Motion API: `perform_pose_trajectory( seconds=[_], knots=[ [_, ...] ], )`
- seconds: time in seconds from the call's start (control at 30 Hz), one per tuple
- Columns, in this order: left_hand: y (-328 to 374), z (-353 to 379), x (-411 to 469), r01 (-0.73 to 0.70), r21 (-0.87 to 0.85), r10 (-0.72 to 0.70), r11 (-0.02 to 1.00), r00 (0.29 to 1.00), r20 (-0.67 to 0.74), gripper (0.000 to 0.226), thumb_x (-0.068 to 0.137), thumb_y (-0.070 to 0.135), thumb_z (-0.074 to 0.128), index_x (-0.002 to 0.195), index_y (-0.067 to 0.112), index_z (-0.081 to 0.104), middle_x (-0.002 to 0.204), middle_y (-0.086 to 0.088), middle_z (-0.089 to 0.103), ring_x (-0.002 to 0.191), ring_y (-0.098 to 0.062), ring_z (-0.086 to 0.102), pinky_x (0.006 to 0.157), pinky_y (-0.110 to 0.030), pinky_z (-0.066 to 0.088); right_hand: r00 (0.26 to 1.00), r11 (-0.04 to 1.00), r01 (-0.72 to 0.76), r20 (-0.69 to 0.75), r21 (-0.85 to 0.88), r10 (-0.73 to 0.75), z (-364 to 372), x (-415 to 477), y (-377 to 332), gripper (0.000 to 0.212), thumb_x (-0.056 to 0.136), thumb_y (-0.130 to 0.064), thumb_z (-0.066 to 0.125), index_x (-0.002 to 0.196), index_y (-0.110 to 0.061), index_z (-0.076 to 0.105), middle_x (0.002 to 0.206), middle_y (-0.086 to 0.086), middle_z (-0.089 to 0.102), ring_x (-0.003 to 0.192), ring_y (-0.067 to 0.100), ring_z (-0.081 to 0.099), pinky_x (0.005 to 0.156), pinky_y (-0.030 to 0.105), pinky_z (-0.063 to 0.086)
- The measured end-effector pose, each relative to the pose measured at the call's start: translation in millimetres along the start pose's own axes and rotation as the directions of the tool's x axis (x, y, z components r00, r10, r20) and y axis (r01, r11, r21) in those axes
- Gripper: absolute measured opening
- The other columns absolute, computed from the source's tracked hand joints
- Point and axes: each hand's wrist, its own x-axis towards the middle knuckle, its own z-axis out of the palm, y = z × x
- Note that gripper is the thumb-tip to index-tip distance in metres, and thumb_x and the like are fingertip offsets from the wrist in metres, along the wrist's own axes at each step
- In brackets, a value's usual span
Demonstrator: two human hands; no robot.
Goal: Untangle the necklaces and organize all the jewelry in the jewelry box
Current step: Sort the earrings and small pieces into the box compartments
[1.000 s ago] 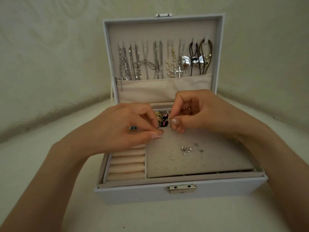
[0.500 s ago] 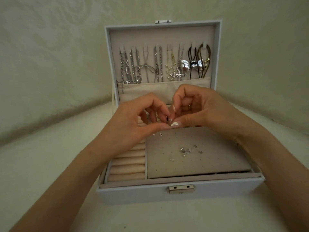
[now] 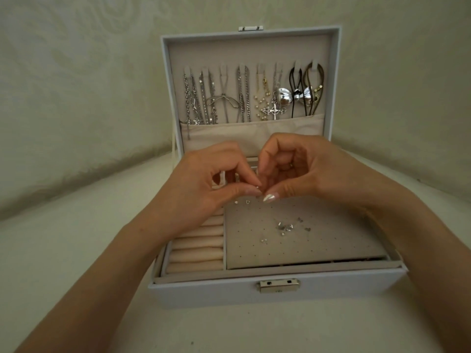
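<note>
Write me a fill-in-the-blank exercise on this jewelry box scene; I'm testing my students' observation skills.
1. The jewelry box has its lid, hung with necklaces, standing ____.
2. The ring rolls sit to the ____ of the earring panel.
3. A tiny piece is pinched by ____ hands: the left hand and the right hand.
4. The loose studs lie on the earring panel, touched by ____ hand.

Missing words: open; left; both; neither.
</note>
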Motion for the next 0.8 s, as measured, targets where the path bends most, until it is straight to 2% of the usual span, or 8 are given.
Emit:
perform_pose_trajectory(
  seconds=[0.1,0.17,0.27,0.4,0.63,0.73,0.8],
  knots=[
    [-6.0,-7.1,-1.4,0.027,0.086,-0.029,0.996,0.999,0.029,0.022,0.073,0.042,0.064,0.076,0.021,0.071,0.074,0.01,0.06,0.069,-0.007,0.054,0.064,-0.012,0.039,0.988,0.984,-0.081,0.119,-0.161,0.101,-5.6,-4.2,-2.6,0.024,0.06,-0.024,0.078,0.08,-0.022,0.065,0.071,-0.005,0.062,0.065,0.012,0.055,0.062,0.022,0.047],
    [-9.5,-8.9,-2.1,0.025,0.102,-0.032,0.994,0.997,0.066,0.02,0.073,0.044,0.063,0.074,0.026,0.071,0.073,0.011,0.061,0.071,-0.009,0.055,0.066,-0.021,0.044,0.969,0.969,-0.093,0.203,-0.227,0.141,-4.9,-5.4,-3.6,0.023,0.06,-0.028,0.079,0.079,-0.023,0.067,0.068,-0.005,0.059,0.061,0.009,0.051,0.058,0.02,0.042],
    [-13.2,-5.5,-2.3,-0.027,0.183,0.0,0.983,0.989,0.147,0.018,0.074,0.046,0.063,0.074,0.028,0.067,0.073,0.014,0.059,0.075,-0.01,0.053,0.066,-0.038,0.047,0.957,0.949,-0.079,0.244,-0.306,0.159,-1.0,-4.3,-3.8,0.022,0.063,-0.028,0.081,0.081,-0.022,0.07,0.072,-0.005,0.06,0.063,0.005,0.051,0.058,0.021,0.042],
    [-14.2,-2.7,-1.9,-0.054,0.212,0.02,0.976,0.986,0.163,0.017,0.075,0.046,0.062,0.077,0.029,0.064,0.073,0.017,0.056,0.076,-0.008,0.051,0.065,-0.043,0.047,0.955,0.953,-0.078,0.251,-0.293,0.155,0.4,-4.5,-2.6,0.015,0.067,-0.023,0.082,0.077,-0.02,0.071,0.073,-0.003,0.062,0.063,0.005,0.052,0.059,0.021,0.044],
    [-13.3,-2.1,-2.9,-0.051,0.203,0.017,0.978,0.986,0.168,0.024,0.074,0.045,0.061,0.073,0.022,0.069,0.071,0.015,0.057,0.075,-0.006,0.051,0.065,-0.038,0.047,0.957,0.962,-0.068,0.257,-0.265,0.138,-1.5,-4.8,-2.6,0.012,0.069,-0.016,0.08,0.075,-0.014,0.07,0.073,-0.001,0.062,0.065,0.009,0.054,0.061,0.019,0.043],
    [-14.0,-0.9,-3.0,-0.061,0.215,0.025,0.975,0.986,0.166,0.023,0.076,0.044,0.061,0.073,0.023,0.067,0.072,0.016,0.056,0.075,-0.006,0.05,0.065,-0.038,0.047,0.954,0.964,-0.071,0.264,-0.255,0.14,-3.6,-6.0,-3.1,0.01,0.071,-0.012,0.079,0.077,-0.012,0.071,0.074,-0.003,0.062,0.065,0.004,0.054,0.063,0.015,0.043],
    [-14.5,-0.8,-2.3,-0.063,0.232,0.028,0.971,0.988,0.155,0.021,0.076,0.044,0.06,0.073,0.023,0.066,0.072,0.016,0.055,0.075,-0.007,0.05,0.065,-0.039,0.047,0.958,0.969,-0.06,0.261,-0.239,0.123,-3.6,-5.6,-2.9,0.012,0.071,-0.013,0.078,0.081,-0.014,0.072,0.075,-0.001,0.062,0.066,0.006,0.054,0.064,0.018,0.044]
  ],
)
